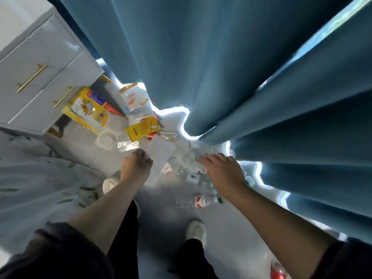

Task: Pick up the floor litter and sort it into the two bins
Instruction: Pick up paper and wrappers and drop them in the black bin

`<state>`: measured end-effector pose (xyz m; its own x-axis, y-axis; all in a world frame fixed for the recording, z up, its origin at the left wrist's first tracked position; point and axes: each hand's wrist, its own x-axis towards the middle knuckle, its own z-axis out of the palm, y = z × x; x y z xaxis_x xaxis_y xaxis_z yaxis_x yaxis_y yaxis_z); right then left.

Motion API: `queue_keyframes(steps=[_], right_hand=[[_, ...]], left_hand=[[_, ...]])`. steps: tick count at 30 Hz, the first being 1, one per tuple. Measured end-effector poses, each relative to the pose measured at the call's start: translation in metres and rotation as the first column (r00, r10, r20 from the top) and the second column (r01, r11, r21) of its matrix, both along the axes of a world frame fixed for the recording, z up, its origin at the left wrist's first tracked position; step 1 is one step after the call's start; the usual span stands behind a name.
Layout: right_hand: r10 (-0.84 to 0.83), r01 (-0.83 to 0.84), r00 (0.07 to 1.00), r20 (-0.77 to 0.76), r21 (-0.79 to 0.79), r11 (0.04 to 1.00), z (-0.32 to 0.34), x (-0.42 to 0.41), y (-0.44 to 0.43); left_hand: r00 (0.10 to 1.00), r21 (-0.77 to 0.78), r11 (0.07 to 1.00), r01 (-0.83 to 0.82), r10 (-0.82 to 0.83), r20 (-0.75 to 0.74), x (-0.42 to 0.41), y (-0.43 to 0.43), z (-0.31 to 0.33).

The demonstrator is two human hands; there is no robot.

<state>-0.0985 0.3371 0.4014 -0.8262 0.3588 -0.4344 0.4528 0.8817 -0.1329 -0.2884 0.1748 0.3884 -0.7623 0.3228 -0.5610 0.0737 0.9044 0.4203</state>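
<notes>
Litter lies on the pale floor below the curtain. My left hand (135, 167) is closed on a translucent white plastic bag (161, 151) hanging in front of the pile. My right hand (222, 170) hovers palm down, fingers spread, over crumpled clear plastic (186, 156) and clear plastic bottles (198, 201) with red-and-white labels. Further off lie a large yellow snack bag (88, 108), a clear pouch (135, 101), small yellow packets (144, 127), a silver foil wrapper (127, 146) and a white plastic cup lid (106, 140). No bin is in view.
A heavy blue curtain (241, 67) fills the top and right. A white drawer cabinet (40, 77) with gold handles stands at the left. Patterned bedding (30, 178) lies at the lower left. My two feet in white shoes (196, 231) stand below the pile. A red can (278, 273) is at the bottom right.
</notes>
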Motion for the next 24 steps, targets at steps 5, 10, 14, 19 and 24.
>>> queue_keyframes(steps=[5,10,14,19,24], right_hand=[[-0.057,0.057,0.995,0.076,0.011,0.998,0.045,0.084,0.001],[-0.160,0.156,0.984,0.074,0.054,0.986,0.076,0.142,-0.019],[-0.250,0.248,0.968,-0.013,0.177,0.952,0.098,0.183,-0.029],[-0.397,0.401,0.916,-0.063,0.205,0.893,0.106,0.257,-0.033],[-0.527,0.540,0.841,-0.119,0.165,0.825,0.101,0.348,-0.024]], left_hand=[[0.998,0.059,0.997,0.053,-0.056,0.040,0.071,0.017,0.046],[0.975,0.059,0.974,0.218,-0.220,0.035,0.113,0.028,0.075],[0.945,0.045,0.946,0.321,-0.323,0.052,0.142,0.040,0.079],[0.867,0.007,0.868,0.496,-0.496,0.051,0.200,0.063,0.087],[0.780,0.017,0.781,0.625,-0.625,0.019,0.285,0.101,0.102]])
